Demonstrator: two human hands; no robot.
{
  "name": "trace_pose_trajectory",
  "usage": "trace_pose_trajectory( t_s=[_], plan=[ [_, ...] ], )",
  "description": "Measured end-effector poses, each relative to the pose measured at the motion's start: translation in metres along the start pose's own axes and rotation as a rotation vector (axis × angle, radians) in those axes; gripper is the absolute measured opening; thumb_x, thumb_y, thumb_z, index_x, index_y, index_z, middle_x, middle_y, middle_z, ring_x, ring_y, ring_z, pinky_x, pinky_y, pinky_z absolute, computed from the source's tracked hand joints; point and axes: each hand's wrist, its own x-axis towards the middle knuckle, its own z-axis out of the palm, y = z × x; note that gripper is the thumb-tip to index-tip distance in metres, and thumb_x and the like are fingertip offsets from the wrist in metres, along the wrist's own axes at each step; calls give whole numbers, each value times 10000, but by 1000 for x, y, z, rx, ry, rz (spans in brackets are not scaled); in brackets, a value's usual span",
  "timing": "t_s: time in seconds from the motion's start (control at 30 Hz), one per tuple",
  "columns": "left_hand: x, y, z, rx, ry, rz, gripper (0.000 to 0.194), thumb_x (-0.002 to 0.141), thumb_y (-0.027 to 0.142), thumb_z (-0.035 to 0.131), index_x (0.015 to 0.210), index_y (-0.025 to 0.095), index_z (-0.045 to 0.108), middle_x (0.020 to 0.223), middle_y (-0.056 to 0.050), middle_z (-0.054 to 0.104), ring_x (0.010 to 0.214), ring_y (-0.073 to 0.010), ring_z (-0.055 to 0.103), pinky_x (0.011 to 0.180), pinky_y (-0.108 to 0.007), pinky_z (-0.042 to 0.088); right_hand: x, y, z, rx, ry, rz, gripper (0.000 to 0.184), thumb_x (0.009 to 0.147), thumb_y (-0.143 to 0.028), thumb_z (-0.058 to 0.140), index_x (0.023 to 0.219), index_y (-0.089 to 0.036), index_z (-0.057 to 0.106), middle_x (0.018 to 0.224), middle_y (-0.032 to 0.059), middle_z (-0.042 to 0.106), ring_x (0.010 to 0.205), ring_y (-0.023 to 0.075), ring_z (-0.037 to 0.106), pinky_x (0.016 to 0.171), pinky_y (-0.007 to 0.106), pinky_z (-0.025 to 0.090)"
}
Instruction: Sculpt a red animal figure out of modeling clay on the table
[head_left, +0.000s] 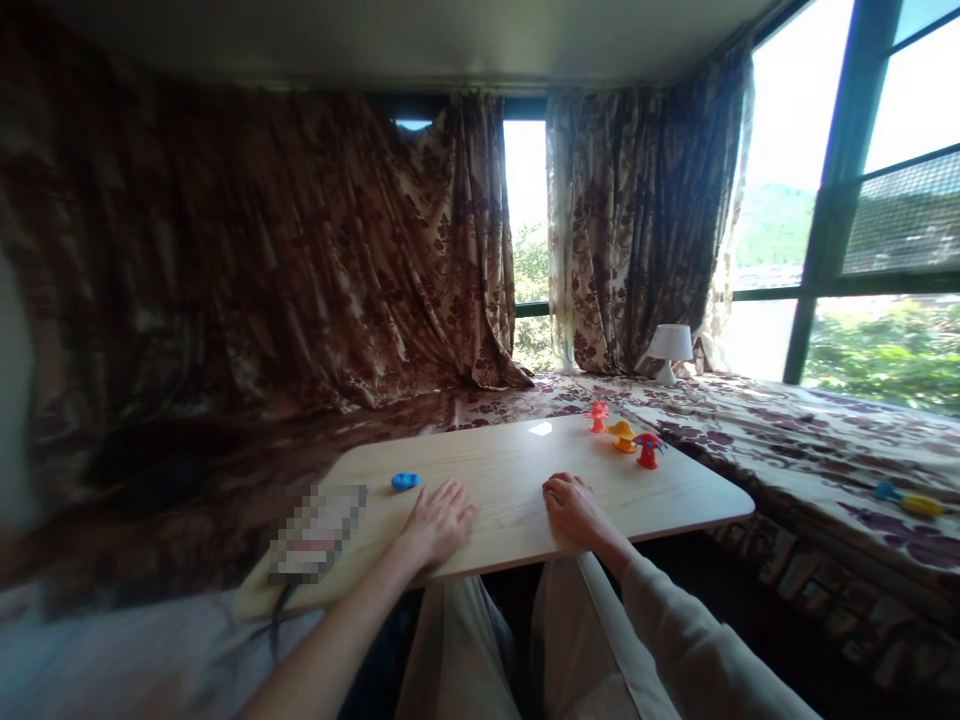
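My left hand point(441, 520) lies palm down on a light wood-grain table point(495, 490), near its front edge, fingers spread and holding nothing. Just beyond it sits a small blue plastic piece point(406, 482), not touched by the fingers. My right hand point(574, 508) also rests on the tabletop, its fingers slightly bent, with nothing visible in them. Farther back on the right, three small toy-like pieces stand in a slanting row: a pinkish-red one point(598, 416), a yellow one point(622, 436) and a red one with blue parts point(649, 450).
A blurred-out flat object point(319, 533) with a dark cable occupies the table's left end. A white lamp point(671, 350) stands on the floral-covered surface point(720, 410) behind. On that cover at far right lies a blue and yellow item point(909, 500). Patterned curtains point(420, 250) hang behind.
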Motion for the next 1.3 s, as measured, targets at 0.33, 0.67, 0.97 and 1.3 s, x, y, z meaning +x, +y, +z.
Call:
trace_pose_trajectory(
  t_s=[0.33,0.67,0.97,1.3],
  plan=[
    [-50,18,-1,-62,-17,129,589,891,491,120,1382,195,257,1464,-38,235,1354,-172,154,1100,-453,59,-2,-2,-1,-18,-16,5,242,851,-250,426,928,-223,653,1057,47,613,978,193,514,821,266,328],
    [9,-2,4,-43,-24,-59,613,882,461,143,1326,100,363,1415,-150,334,1329,-255,237,1060,-536,111,0,0,2,-19,-11,-2,247,849,-250,428,942,-229,656,1054,42,618,975,196,520,817,272,333],
    [-52,20,1,-103,12,153,609,888,511,128,1378,179,272,1448,-70,282,1345,-196,194,1094,-456,100,-2,-2,0,-30,-24,4,250,853,-267,421,947,-234,651,1065,43,612,996,196,511,827,271,334],
    [23,-11,5,-72,-51,-54,595,886,468,133,1339,144,344,1424,-133,322,1328,-257,237,1046,-542,145,0,0,2,-37,-22,0,258,855,-268,422,964,-224,652,1068,47,615,998,198,515,837,267,333]
  ],
)
